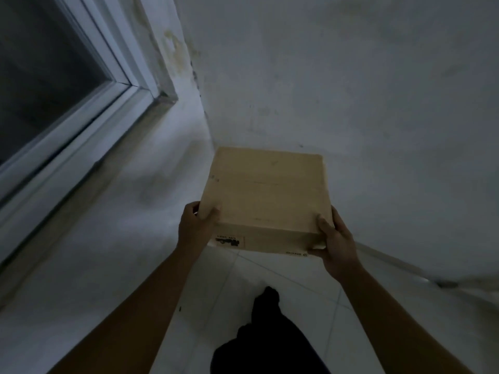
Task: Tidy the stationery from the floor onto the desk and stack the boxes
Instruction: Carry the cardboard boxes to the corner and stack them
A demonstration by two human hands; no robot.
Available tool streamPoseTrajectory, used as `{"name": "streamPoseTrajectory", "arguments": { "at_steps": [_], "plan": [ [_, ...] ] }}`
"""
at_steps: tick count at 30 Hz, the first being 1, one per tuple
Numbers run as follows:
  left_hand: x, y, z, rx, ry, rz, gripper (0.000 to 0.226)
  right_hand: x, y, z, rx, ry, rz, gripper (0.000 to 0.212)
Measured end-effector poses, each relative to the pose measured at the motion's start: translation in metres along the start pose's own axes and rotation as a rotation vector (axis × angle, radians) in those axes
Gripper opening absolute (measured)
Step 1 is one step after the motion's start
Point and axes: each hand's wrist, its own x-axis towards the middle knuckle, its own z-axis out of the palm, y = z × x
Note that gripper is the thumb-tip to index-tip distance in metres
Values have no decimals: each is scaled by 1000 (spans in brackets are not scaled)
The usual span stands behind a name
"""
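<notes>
A tan cardboard box (266,195) is held in the air in front of a room corner, above the white tiled floor. My left hand (195,225) grips its near left corner, thumb on top. My right hand (336,238) grips the near right corner, thumb on the lid and fingers under the bottom. A small printed label shows upside down on the box's near side. No desk, stationery or other boxes are in view.
A white-framed window (81,103) fills the upper left wall. Two white walls meet in a corner (208,117) just behind the box. My dark-clad leg (266,336) stands on the tiled floor (291,279) below. A pale edge (432,279) runs low at the right.
</notes>
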Motion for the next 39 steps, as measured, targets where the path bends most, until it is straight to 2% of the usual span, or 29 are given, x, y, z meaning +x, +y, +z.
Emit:
{"name": "streamPoseTrajectory", "arguments": {
  "at_steps": [10, 14, 17, 25, 29, 33, 39],
  "plan": [
    [80, -11, 0, 26, -46, -90, 53, 68, 5, 62, -20, 43, 92, 46],
    [116, -16, 2, 133, -98, -13, 49, 82, 19, 82, 2, 85, 130, 50],
    [147, -35, 11, 266, -173, 78, 69, 94, 46, 92, 43, 156, 139, 50],
    [209, -112, 40, 412, -225, 170, 70, 133, 146, 96, 88, 210, 263, 36],
    [235, -163, 66, 454, -254, 241, 62, 166, 201, 86, 57, 233, 323, 42],
    [261, -222, 94, 493, -288, 255, 57, 205, 262, 76, -17, 138, 407, 55],
    [301, -311, 143, 561, -312, 283, 49, 265, 360, 69, 69, 163, 388, 47]
  ]
}}
